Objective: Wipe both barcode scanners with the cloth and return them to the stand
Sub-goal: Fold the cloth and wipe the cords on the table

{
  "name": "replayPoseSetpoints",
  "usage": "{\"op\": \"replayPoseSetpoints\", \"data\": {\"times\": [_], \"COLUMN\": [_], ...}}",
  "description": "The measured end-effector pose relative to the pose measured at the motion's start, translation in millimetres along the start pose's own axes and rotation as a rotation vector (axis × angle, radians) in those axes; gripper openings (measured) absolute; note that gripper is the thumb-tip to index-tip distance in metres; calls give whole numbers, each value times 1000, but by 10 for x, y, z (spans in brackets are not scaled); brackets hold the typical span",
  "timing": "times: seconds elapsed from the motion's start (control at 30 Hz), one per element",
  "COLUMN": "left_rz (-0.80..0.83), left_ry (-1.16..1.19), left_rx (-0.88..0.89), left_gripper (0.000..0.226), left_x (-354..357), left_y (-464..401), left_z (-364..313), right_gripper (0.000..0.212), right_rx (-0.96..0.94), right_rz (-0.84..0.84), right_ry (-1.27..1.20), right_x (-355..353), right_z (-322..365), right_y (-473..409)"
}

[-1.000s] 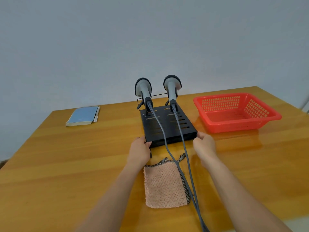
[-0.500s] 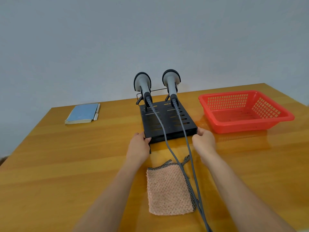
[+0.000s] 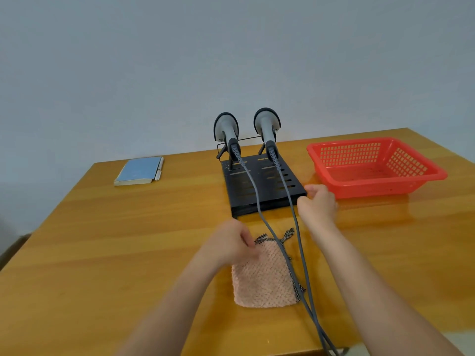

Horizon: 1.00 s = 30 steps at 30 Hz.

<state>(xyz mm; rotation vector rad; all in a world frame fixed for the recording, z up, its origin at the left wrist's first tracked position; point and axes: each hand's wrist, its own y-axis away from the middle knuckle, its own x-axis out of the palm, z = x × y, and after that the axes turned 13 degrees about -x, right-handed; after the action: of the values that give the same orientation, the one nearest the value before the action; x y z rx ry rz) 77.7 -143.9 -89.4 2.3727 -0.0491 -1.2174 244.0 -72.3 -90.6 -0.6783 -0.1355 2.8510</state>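
Two grey barcode scanners, the left scanner [image 3: 226, 131] and the right scanner [image 3: 266, 124], sit upright in the black stand [image 3: 267, 187] at the table's middle. Their grey cables [image 3: 295, 227] run toward me across the stand and over the right edge of the pink cloth [image 3: 264, 278], which lies flat in front of the stand. My left hand [image 3: 230, 244] is on the cloth's far left corner, thumb and fingers pinching it. My right hand [image 3: 317, 204] holds the stand's front right corner with curled fingers.
A red plastic basket [image 3: 372, 181] stands right of the stand, close to my right hand. A blue notebook with a pen [image 3: 140, 170] lies at the far left. The wooden table [image 3: 128, 240] ends near me, where the cables hang over its edge.
My left hand has let go of the stand's front left corner and come back onto the cloth's corner. My right hand stays at the stand's front right corner.
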Motion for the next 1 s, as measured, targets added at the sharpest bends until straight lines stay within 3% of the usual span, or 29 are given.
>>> {"op": "replayPoseSetpoints", "data": {"times": [0.07, 0.13, 0.2, 0.27, 0.37, 0.5, 0.57, 0.63, 0.8, 0.9, 1.0], "left_rz": [71, 17, -49, -100, -173, -290, -287, -265, -248, -254, -275], "left_ry": [-108, -133, -58, 138, 479, 545, 540, 532, 514, 502, 506], "left_rx": [9, 30, 47, 12, -138, -245, -247, -233, -184, -169, -160], "left_gripper": [49, 54, 42, 20, 16, 32, 32, 31, 26, 24, 25], "left_x": [64, 125, 176, 157, 81, 41, 56, 83, 133, 130, 92], "left_y": [71, 89, 127, 105, 84, 97, 139, 196, 256, 262, 287], "left_z": [27, 59, 55, 79, 132, 235, 271, 270, 219, 209, 230], "right_gripper": [41, 34, 36, 37, 37, 40, 64, 73, 81, 78, 77], "right_rx": [-94, -183, -265, -346, -390, -353, -294, -243, -3, 20, 106], "right_rz": [22, 66, 164, 367, 654, 847, 853, 762, 604, 522, 559], "right_ry": [-1, -33, -58, -31, 160, 584, 637, 679, 721, 644, 642], "right_x": [-42, -86, -149, -86, 79, 341, 403, 401, 377, 449, 358], "right_z": [63, 174, 315, 446, 419, 144, 43, 30, -76, -200, 9], "right_y": [100, 236, 465, 701, 964, 1076, 1090, 1086, 872, 811, 970]}}
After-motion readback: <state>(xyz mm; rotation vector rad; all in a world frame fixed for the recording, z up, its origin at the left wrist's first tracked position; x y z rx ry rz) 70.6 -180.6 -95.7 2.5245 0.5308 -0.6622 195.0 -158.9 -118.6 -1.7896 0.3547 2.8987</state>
